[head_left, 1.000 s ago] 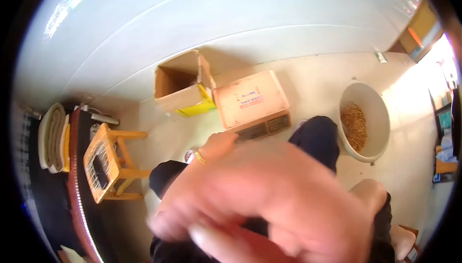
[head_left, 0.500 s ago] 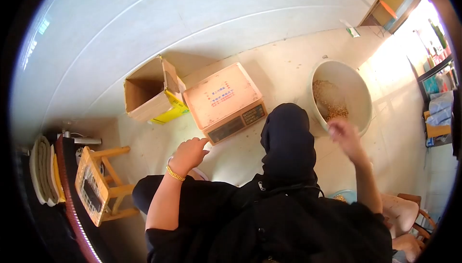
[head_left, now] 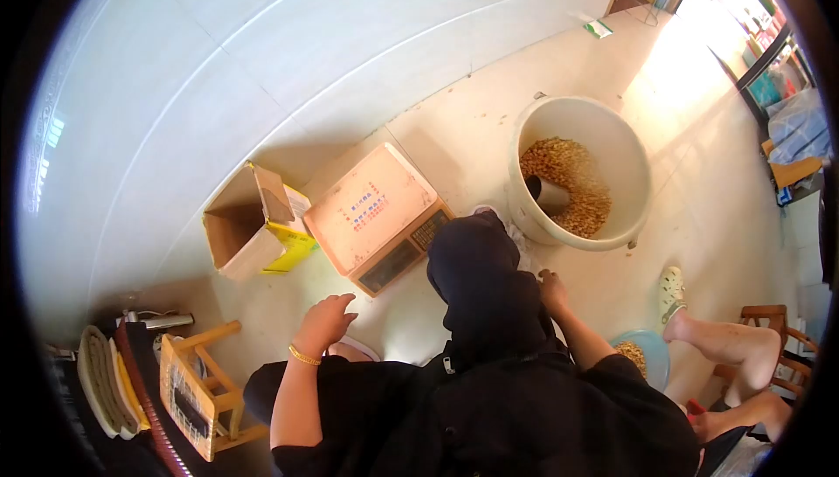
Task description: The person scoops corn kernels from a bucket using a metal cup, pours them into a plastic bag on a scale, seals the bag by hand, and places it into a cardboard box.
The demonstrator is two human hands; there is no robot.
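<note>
My left hand (head_left: pixel 325 323), with a gold bracelet at the wrist, hovers in front of the scale's near left corner. Its fingers are loosely bent and apart, holding nothing. The orange-topped scale (head_left: pixel 371 208) rests on the floor, its dark display facing me. Beside my dark-clothed knee is my right hand (head_left: pixel 552 292), fingers curled in; what they hold, if anything, is too small to make out. Beyond it stands a large pale bucket (head_left: pixel 631 149) containing small brown pieces (head_left: pixel 590 210) and a dark cylindrical object (head_left: pixel 549 195).
An open cardboard box (head_left: pixel 236 228) stands left of the scale. At the lower left is a wooden stool (head_left: pixel 188 398). Another person's bare leg (head_left: pixel 725 346) is at the right, near a blue basin (head_left: pixel 657 357) and a wooden chair (head_left: pixel 765 313).
My right hand has moved from the bucket's near rim back beside my knee. The view has shifted, showing more of the bucket, the cylindrical object inside it and the basin. My left hand remains near the scale.
</note>
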